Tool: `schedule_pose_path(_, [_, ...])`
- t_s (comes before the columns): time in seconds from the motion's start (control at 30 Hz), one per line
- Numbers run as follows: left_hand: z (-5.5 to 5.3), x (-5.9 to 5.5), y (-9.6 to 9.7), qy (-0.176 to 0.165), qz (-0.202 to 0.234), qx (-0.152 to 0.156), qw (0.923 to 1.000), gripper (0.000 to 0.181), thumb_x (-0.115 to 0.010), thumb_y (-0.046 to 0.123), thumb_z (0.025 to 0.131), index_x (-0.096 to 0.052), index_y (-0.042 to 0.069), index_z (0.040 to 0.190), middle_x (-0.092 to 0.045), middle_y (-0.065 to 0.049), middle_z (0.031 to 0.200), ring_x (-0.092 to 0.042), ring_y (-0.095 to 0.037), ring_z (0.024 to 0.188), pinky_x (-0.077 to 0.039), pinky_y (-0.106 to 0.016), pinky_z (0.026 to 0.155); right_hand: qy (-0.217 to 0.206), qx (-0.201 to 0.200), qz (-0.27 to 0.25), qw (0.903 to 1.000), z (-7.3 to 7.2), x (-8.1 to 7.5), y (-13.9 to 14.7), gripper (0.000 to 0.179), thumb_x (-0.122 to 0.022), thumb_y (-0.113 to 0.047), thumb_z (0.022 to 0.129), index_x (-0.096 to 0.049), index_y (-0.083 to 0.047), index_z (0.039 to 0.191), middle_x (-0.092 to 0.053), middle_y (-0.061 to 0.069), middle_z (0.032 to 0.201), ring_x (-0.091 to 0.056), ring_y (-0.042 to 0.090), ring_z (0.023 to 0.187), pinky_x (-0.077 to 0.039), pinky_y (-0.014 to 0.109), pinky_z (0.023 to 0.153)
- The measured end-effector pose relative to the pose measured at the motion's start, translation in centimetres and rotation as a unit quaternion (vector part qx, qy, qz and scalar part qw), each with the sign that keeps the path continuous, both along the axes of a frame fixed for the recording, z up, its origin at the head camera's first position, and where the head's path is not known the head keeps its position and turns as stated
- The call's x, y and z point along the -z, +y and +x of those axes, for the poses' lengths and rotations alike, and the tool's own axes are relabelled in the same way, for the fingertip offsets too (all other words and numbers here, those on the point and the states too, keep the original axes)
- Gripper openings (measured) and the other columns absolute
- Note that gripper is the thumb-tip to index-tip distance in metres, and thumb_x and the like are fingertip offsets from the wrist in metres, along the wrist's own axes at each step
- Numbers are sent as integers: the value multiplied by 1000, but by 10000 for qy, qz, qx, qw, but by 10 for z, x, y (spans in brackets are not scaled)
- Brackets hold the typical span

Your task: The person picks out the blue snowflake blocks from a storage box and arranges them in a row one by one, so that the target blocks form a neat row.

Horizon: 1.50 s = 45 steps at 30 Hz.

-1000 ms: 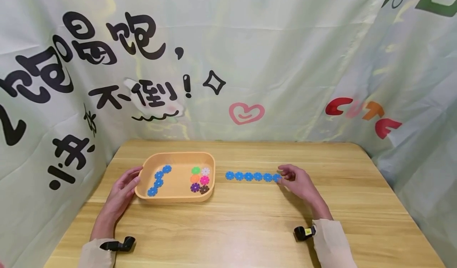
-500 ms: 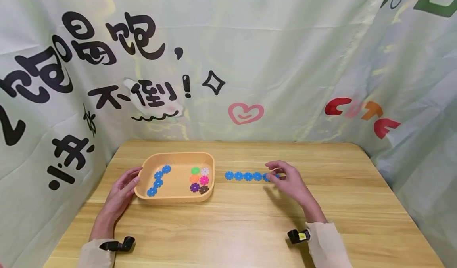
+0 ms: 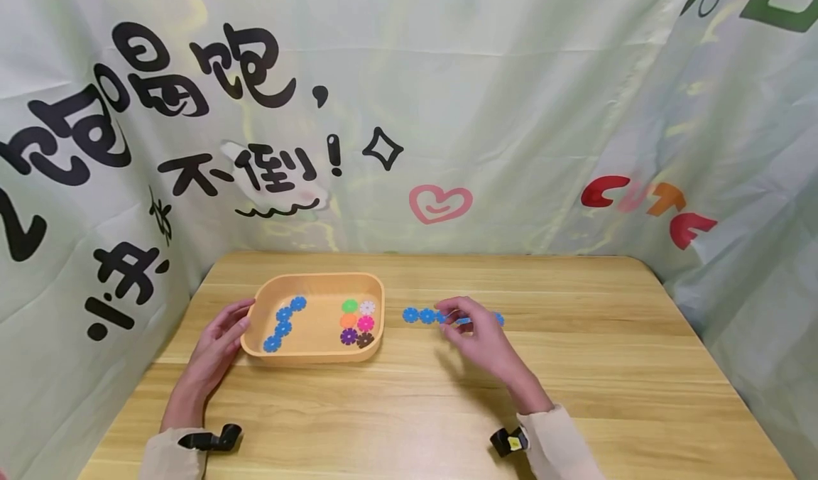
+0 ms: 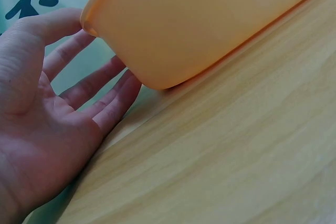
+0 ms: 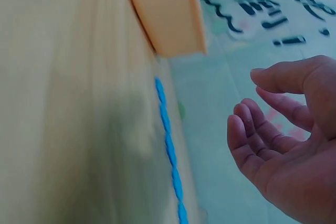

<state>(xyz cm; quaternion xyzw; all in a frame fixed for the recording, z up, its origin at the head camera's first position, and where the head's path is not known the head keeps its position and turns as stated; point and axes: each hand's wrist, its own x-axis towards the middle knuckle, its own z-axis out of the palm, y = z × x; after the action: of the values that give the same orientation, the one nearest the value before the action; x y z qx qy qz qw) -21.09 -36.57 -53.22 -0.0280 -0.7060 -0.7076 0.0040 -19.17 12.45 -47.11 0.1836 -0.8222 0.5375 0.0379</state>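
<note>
My left hand [image 3: 217, 341] is at the left end of an orange plastic tray [image 3: 313, 331]. In the left wrist view its thumb meets the rim and the fairly straight fingers rest against the outer wall. Several blue notched snowflake discs [image 3: 284, 314] lie in a slanting row inside the tray. To the tray's right, a longer row of blue snowflake discs [image 3: 411, 315] stretches across the table. My right hand [image 3: 476, 334] hovers over this row with loosely bent fingers and nothing between them, hiding its middle discs. The right wrist view shows the row edge-on as a thin blue strip [image 5: 170, 148].
At the tray's right end sit single discs: green [image 3: 349, 306], white [image 3: 367, 307], orange [image 3: 348, 320], pink [image 3: 366, 322], purple [image 3: 348, 336] and brown [image 3: 365, 340]. A printed curtain [image 3: 524, 146] hangs behind the wooden table [image 3: 396, 409].
My right hand has let go of the row's right end and moved left above it. The blue row lies where it was, and my left hand and the tray have not moved.
</note>
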Motion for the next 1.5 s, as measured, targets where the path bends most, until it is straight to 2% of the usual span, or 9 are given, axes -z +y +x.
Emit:
schedule_pose_path(0.17, [0, -1, 1, 5, 20, -22, 10000, 47, -54, 16, 108, -42, 4, 152, -50, 4, 137, -57, -5, 119, -52, -19, 94, 223, -273, -38, 9994, 6, 2, -19, 30, -73, 4, 92, -69, -7, 120, -67, 6, 110, -65, 24, 98, -60, 37, 80])
schedule_pose_path(0.4, [-6, -4, 6, 75, 66, 82, 9999, 47, -54, 15, 108, -42, 3, 152, -50, 2, 138, -58, -6, 119, -52, -20, 94, 459, -685, -146, 9965, 18, 0, -46, 30, -72, 3, 93, -68, -10, 120, -66, 3, 111, -64, 27, 101, -60, 37, 80])
schedule_pose_path(0.6, [-7, -5, 7, 58, 82, 88, 9999, 47, -54, 16, 108, -42, 4, 152, -49, 3, 138, -57, -5, 120, -52, -20, 95, 758, -843, -86, 9935, 17, -8, -73, 30, -73, 2, 92, -68, -10, 119, -66, 2, 111, -63, 29, 102, -60, 35, 83])
schedule_pose_path(0.73, [-5, -5, 6, -27, 18, 17, 10000, 47, -55, 17, 108, -43, 5, 152, -48, 2, 138, -57, -5, 119, -52, -19, 94, 853, -974, -99, 9915, 14, -16, -91, 28, -74, 1, 92, -69, -10, 118, -65, 0, 112, -63, 23, 102, -59, 34, 83])
schedule_pose_path(0.93, [-5, -7, 5, -93, -30, 16, 10000, 46, -54, 18, 108, -44, 9, 152, -48, 3, 140, -55, -6, 121, -51, -20, 96, 778, -1142, -253, 9901, 4, -16, -117, 28, -73, 1, 93, -69, -9, 119, -65, 1, 110, -64, 19, 96, -59, 29, 80])
schedule_pose_path(1.17, [-5, -5, 3, 44, 69, 51, 10000, 46, -54, 14, 108, -44, 6, 151, -51, 3, 138, -57, -7, 120, -52, -21, 94, 352, -1326, -298, 9901, -6, -14, -141, 26, -72, -3, 96, -68, -12, 120, -63, -2, 107, -61, 12, 95, -58, 27, 80])
schedule_pose_path(1.3, [-5, -2, 2, 44, 43, 85, 9999, 45, -53, 15, 108, -45, 7, 151, -51, 3, 138, -57, -7, 121, -52, -21, 95, 185, -1423, -343, 9891, -12, -13, -154, 26, -72, -2, 95, -69, -11, 120, -63, 0, 108, -61, 15, 97, -58, 29, 79])
schedule_pose_path(1.5, [-2, -1, 0, -92, -36, -27, 9999, 45, -54, 17, 108, -45, 8, 151, -49, 3, 139, -57, -5, 120, -52, -19, 95, -14, -1602, -305, 9866, -19, -13, -181, 25, -72, -3, 95, -69, -8, 119, -66, 1, 110, -62, 13, 97, -57, 24, 78])
